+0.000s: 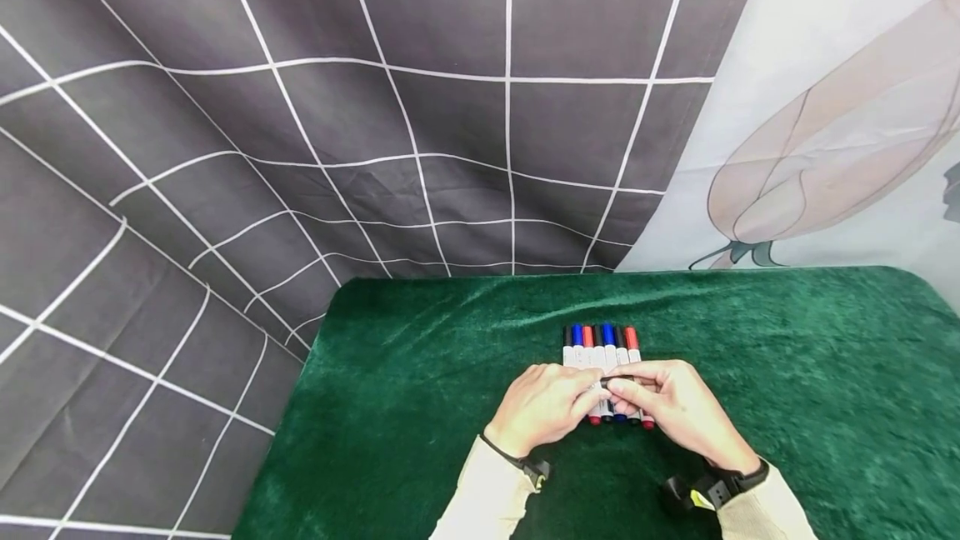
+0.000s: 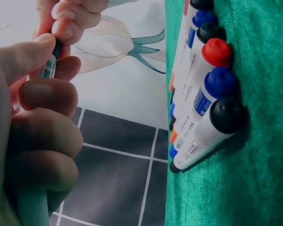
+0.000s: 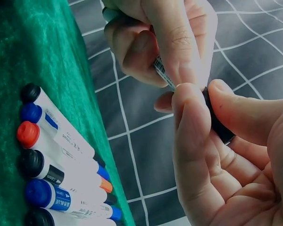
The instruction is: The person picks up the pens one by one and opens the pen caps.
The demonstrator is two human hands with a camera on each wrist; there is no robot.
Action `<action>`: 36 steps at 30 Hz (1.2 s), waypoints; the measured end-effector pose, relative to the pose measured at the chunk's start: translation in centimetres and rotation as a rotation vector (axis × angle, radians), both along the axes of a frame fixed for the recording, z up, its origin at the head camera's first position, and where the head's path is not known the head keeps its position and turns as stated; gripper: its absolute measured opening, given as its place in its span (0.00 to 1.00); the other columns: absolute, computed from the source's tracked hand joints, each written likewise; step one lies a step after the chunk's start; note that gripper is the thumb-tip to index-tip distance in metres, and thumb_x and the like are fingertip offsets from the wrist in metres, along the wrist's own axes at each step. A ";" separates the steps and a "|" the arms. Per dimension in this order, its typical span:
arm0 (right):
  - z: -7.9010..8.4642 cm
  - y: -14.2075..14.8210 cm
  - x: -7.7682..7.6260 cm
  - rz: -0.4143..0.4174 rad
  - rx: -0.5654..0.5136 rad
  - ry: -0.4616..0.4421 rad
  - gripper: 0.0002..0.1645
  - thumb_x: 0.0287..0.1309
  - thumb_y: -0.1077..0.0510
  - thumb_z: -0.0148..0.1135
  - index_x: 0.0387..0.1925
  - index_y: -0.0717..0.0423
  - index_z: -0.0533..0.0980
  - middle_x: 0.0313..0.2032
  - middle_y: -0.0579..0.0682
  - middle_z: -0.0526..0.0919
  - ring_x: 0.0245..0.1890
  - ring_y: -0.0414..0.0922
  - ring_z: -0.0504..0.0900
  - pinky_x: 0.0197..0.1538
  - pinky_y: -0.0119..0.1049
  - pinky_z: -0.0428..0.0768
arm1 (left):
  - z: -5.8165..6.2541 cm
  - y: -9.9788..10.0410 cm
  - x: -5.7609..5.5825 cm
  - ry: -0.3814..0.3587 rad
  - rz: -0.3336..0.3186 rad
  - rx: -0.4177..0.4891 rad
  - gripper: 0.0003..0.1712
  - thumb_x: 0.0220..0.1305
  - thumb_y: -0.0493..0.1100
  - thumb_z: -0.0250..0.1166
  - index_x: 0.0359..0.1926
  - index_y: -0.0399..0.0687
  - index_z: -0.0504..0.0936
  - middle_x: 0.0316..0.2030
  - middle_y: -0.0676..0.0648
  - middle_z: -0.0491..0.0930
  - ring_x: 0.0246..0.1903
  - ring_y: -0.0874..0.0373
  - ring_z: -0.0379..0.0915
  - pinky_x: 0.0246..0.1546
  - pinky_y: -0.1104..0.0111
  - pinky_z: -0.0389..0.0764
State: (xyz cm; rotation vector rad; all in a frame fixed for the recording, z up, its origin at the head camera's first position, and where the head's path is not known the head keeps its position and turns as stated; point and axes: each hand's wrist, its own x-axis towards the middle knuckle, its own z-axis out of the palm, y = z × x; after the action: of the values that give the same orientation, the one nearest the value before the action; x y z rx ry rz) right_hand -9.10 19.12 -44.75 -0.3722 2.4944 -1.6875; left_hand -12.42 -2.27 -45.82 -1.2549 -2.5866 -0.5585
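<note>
Between the two hands is a white-barrelled marker [image 3: 163,73], suspended above the work surface. Left hand [image 1: 543,407]: fingers curled around the barrel. Right hand [image 1: 678,411]: thumb and fingers pinching the marker's black end [image 3: 219,121]. Below the grip, a row of markers [image 1: 603,357] with black, blue and red caps lies side by side on green cloth [image 1: 405,382]. Beyond the grip hangs a dark grid-patterned curtain [image 1: 450,123].

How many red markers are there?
2: one red marker lies third from the left in line, the other red marker lies last on the right.
</note>
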 end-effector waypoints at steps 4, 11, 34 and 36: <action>0.1 0.1 0.0 0.008 0.014 0.013 0.10 0.67 0.57 0.63 0.44 0.58 0.85 0.28 0.46 0.87 0.26 0.37 0.84 0.25 0.35 0.79 | 0.0 0.0 0.0 -0.029 -0.003 0.011 0.20 0.76 0.53 0.55 0.24 0.55 0.71 0.17 0.61 0.61 0.17 0.69 0.61 0.21 0.79 0.59; 0.4 0.4 0.0 0.013 0.092 0.043 0.09 0.66 0.53 0.65 0.42 0.51 0.86 0.25 0.42 0.86 0.22 0.42 0.81 0.22 0.33 0.74 | -0.2 0.0 0.1 -0.063 -0.007 0.050 0.21 0.75 0.54 0.55 0.23 0.55 0.70 0.17 0.61 0.62 0.17 0.70 0.59 0.21 0.79 0.57; -0.4 -2.5 -0.2 -0.360 -0.264 -0.008 0.27 0.61 0.60 0.69 0.57 0.64 0.69 0.39 0.43 0.86 0.39 0.35 0.84 0.43 0.24 0.79 | -0.9 0.7 0.1 0.077 0.155 0.201 0.14 0.75 0.51 0.57 0.44 0.49 0.84 0.44 0.51 0.87 0.36 0.60 0.85 0.36 0.73 0.81; -0.3 -2.6 -0.2 -0.414 -0.322 -0.034 0.25 0.60 0.61 0.71 0.53 0.66 0.70 0.36 0.40 0.87 0.37 0.34 0.84 0.40 0.24 0.79 | -0.9 0.7 0.0 0.068 0.166 0.206 0.14 0.74 0.52 0.58 0.45 0.49 0.84 0.43 0.52 0.87 0.35 0.61 0.85 0.36 0.73 0.81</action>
State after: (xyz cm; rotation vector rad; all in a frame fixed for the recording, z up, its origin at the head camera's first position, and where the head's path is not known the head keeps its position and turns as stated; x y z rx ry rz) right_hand -9.32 16.49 -45.09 0.1662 2.3926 -2.2329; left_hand -12.39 -1.60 -46.76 -0.9674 -2.4736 -0.7145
